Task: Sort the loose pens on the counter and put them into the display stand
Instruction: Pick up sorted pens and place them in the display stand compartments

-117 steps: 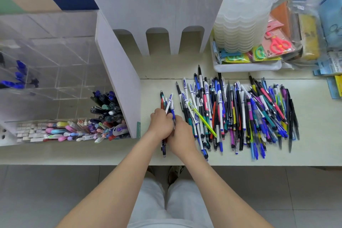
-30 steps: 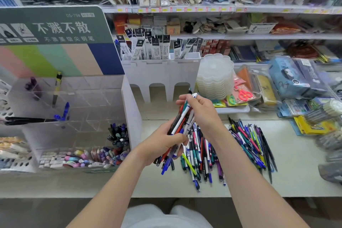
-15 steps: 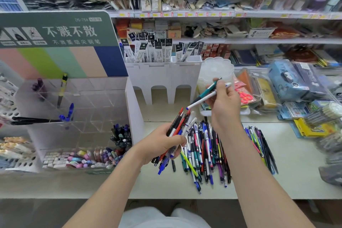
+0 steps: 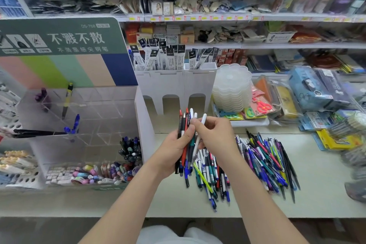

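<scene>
Standing nearly upright above the middle of the counter point(image 4: 320, 184), a bundle of pens point(image 4: 185, 154) is gripped in the left hand point(image 4: 172, 150), fingers and thumb curled round it. The right hand point(image 4: 216, 136), touching the bundle's right side, pinches a white pen point(image 4: 204, 118) whose top sticks up above the fingers. Beneath both hands the loose pens point(image 4: 265, 164) lie heaped on the counter, spreading toward its right end. At the left end stands the clear display stand point(image 4: 99, 109), holding a few blue pens point(image 4: 74, 125) and a yellow-and-black pen point(image 4: 67, 101) in upper cells and dark pens point(image 4: 129, 148) packed in a lower one.
</scene>
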The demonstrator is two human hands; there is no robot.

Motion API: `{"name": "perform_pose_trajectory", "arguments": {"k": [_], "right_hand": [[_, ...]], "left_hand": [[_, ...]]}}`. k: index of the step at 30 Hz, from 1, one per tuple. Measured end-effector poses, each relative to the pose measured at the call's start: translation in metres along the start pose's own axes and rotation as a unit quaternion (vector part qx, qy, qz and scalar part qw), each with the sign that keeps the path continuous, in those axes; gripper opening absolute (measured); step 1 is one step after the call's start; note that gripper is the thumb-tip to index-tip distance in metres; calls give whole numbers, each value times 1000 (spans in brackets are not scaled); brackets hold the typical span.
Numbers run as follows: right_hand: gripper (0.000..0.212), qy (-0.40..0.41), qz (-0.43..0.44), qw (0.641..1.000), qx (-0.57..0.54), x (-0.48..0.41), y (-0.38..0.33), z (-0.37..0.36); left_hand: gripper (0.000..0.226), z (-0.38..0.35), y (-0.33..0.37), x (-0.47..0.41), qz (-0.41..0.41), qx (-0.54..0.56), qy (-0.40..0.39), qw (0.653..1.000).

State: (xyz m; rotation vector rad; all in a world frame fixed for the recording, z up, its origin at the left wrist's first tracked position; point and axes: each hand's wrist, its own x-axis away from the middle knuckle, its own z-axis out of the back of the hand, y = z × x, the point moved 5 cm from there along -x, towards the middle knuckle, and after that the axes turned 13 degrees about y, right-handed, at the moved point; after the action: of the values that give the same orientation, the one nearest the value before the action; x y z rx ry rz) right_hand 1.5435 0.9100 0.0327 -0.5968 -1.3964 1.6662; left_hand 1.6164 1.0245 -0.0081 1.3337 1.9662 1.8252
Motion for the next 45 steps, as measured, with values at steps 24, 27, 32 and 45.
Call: {"name": "perform_pose_trajectory", "arguments": {"k": [24,27,32,45], "right_hand": [[17,-47,-101,994,-21,-3,23,-21],[22,-26,-97,995,4,1,23,-32],[18,31,-56,996,55,7,17,-53],[27,167,80,978,-99,66,-59,-146]], "left_hand": [[22,18,15,20,37,-213,-56,975],[24,24,15,26,28,-180,-30,983],[24,41,20,38,16,-126,7,992],[10,158,58,63,-75,1,126,989]]}}
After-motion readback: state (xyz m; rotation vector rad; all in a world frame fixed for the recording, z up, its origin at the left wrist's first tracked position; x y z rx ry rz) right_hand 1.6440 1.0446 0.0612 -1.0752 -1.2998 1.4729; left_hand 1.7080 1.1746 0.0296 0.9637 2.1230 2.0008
